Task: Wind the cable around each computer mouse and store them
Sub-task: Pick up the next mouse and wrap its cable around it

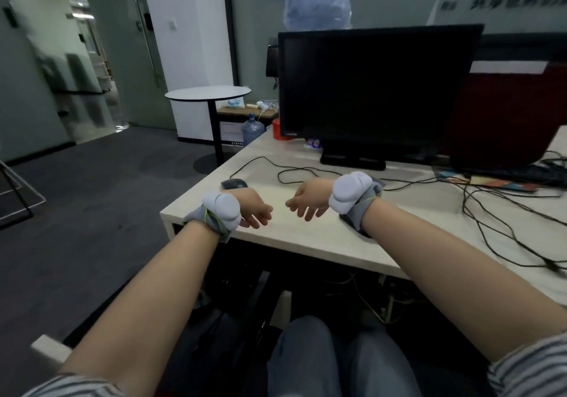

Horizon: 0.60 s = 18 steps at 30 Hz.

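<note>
Lighting: dim, cool, greenish indoor cast. Brightest zone: doorway and white wall at upper left. Desk (306,237) top pale and evenly lit; faint soft shadows under both wrists. Monitor (374,89) screen dark, near featureless. Space under the desk's near edge almost black. Sharpness: soft overall, motion smear at left. Distortion: wide-angle bowing at the edges; forearms stretched toward the lower corners.
</note>
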{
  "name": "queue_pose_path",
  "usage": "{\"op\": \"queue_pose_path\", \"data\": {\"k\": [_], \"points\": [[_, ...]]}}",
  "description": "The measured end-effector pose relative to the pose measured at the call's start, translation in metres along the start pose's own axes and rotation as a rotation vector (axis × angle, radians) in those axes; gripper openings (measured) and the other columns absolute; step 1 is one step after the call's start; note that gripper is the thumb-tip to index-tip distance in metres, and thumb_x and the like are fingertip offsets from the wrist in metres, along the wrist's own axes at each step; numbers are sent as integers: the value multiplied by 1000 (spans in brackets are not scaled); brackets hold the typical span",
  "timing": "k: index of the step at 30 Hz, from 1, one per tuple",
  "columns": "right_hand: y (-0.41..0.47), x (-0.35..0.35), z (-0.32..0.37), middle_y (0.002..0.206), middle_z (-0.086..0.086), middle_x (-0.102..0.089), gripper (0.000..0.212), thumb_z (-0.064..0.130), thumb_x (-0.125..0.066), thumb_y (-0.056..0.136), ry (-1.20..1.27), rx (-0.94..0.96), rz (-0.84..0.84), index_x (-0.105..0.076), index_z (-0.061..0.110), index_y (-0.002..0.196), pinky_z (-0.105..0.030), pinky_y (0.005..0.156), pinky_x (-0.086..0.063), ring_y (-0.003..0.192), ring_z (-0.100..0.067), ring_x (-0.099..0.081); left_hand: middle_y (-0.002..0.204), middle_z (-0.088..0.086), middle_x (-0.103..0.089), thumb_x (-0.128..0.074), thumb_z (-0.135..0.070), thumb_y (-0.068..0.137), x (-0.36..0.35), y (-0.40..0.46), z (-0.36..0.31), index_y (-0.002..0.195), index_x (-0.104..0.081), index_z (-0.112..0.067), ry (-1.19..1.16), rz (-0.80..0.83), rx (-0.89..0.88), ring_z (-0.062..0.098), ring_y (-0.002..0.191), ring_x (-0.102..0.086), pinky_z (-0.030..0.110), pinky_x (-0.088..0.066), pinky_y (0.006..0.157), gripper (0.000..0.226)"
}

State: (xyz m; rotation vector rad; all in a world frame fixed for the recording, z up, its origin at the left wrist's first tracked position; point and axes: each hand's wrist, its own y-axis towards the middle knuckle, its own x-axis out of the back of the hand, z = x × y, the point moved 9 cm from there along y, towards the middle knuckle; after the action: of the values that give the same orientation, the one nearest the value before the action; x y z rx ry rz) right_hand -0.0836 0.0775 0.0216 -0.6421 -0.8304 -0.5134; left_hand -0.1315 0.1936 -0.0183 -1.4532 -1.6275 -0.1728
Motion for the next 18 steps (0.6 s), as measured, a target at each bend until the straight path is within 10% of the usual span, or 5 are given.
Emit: {"op": "queue_pose_path", "data": {"k": [5, 8, 12, 18], "points": [[-4, 62, -89, 98, -8, -64, 31, 29, -48, 95, -78, -183, -176, -62, 2, 104, -25, 65, -47, 79, -21, -60, 95, 0, -63, -43, -29, 98, -35, 31, -72, 110, -60, -6, -121, 37, -94, 9, 71, -56, 21, -46, 67, 31], [-12, 81, -144, 102, -10, -68, 41, 42, -48, 92, -250, -312, -248, -67, 5, 96, -33, 86, -50, 92, -25, -64, 74, 1, -55, -48, -25, 96, -69, 51, -98, 86, -55, -8, -155, 54, -76, 12, 56, -49, 21, -42, 52, 21], [-13, 56, -194, 74, -6, -53, 55, 59, -38, 90, -277, -423, -165, -44, 13, 61, -28, 73, -36, 70, -22, -50, 63, 6, -45, -49, -30, 94, -96, 67, -120, 62, -44, -10, -177, -29, -84, 17, 51, -41, 23, -34, 52, 39], [-8, 44, -204, 85, -11, -60, 47, 42, -60, 85, 186, -323, -271, -64, -3, 96, -36, 78, -49, 76, -24, -54, 70, 7, -52, -50, -26, 93, -104, 68, -130, 71, -52, -8, -376, -58, -114, 20, 61, -50, 26, -44, 58, 28]]}}
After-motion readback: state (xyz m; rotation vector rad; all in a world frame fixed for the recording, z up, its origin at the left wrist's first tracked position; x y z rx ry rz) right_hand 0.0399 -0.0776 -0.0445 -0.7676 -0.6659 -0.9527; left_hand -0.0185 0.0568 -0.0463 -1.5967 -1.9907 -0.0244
